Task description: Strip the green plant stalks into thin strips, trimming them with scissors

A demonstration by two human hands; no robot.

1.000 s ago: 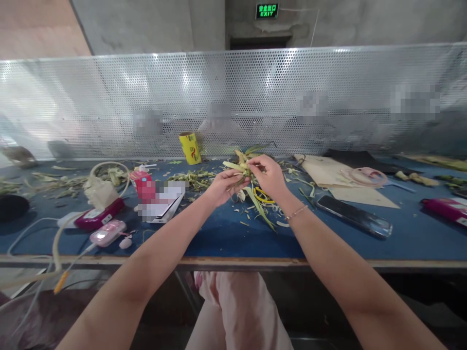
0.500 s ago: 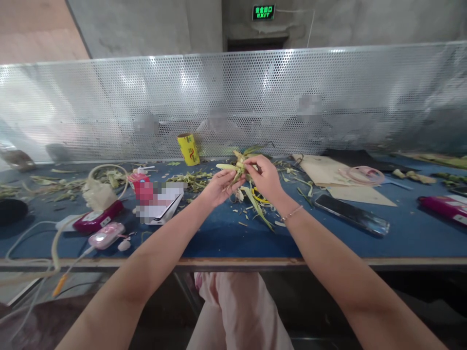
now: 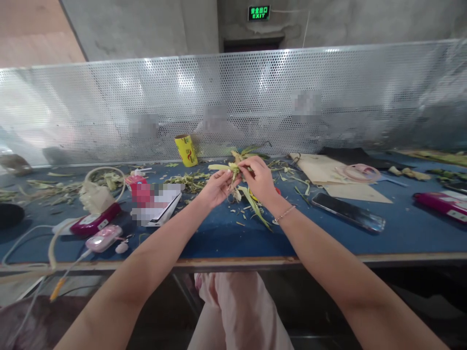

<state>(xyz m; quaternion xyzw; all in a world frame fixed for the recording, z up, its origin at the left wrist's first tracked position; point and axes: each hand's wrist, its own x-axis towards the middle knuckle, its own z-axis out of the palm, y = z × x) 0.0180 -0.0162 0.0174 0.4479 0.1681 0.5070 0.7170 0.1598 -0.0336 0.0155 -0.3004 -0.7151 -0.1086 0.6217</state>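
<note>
Over the middle of the blue table [image 3: 233, 243], both hands meet on a pale green plant piece [image 3: 218, 167], its blunt light end pointing left. My left hand [image 3: 216, 189] is closed on it from the left, fingertips curled underneath. From the right, my right hand [image 3: 260, 177] pinches the same piece with thumb and fingertips, the back of the hand hiding part of it. Just below the hands, a long green leaf strip [image 3: 257, 206] lies among small scraps. More leafy plant matter [image 3: 251, 149] shows just behind the fingers.
A yellow cardboard tube [image 3: 186, 150] stands by the perforated metal screen [image 3: 233, 97]. To the right lie a phone [image 3: 348, 212], brown paper [image 3: 317, 170] and a magenta device [image 3: 441, 204]. On the left are another magenta device [image 3: 95, 221], cables and plant scraps [image 3: 189, 181].
The view has shifted slightly. The plant piece's pale end reaches a little farther left, and my right hand has moved slightly left. Both hands keep their hold.
</note>
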